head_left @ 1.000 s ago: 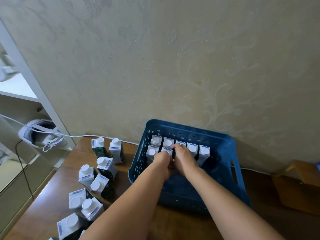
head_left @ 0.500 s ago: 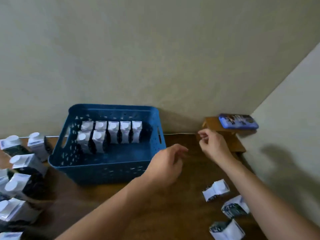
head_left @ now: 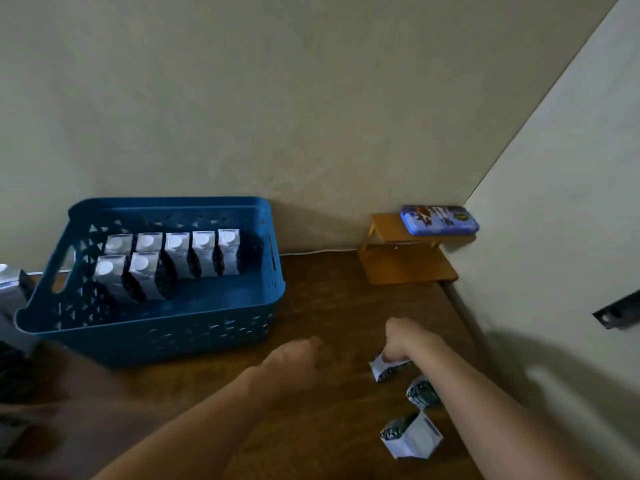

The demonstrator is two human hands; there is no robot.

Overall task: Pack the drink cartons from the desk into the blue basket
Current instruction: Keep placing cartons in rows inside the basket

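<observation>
The right hand point(head_left: 403, 342) is reaching down over a small white-and-dark drink carton point(head_left: 388, 368) lying on the dark brown wooden desk point(head_left: 329, 296), fingers curled onto its top edge, gripping it where it lies. The left hand point(head_left: 294, 358) is hovering over the desk just left of it, fingers loosely curled and holding nothing (it is blurred, so finer detail is lost). Two more cartons are lying near the right forearm: one point(head_left: 422, 393) partly hidden behind the arm, another point(head_left: 412, 436) closer to the camera, on its side.

The blue perforated plastic basket point(head_left: 166, 332) is sitting on the desk against the beige wall point(head_left: 311, 98), well left of the hands. Seven white-capped cartons point(head_left: 173, 259) are standing upright inside: five in a row at the back, two in front on the left. At the far left edge, more cartons point(head_left: 10, 277) are showing beside the basket, blurred.

In the corner a small wooden shelf point(head_left: 405, 258) is carrying a blue patterned flat case point(head_left: 440, 220).
</observation>
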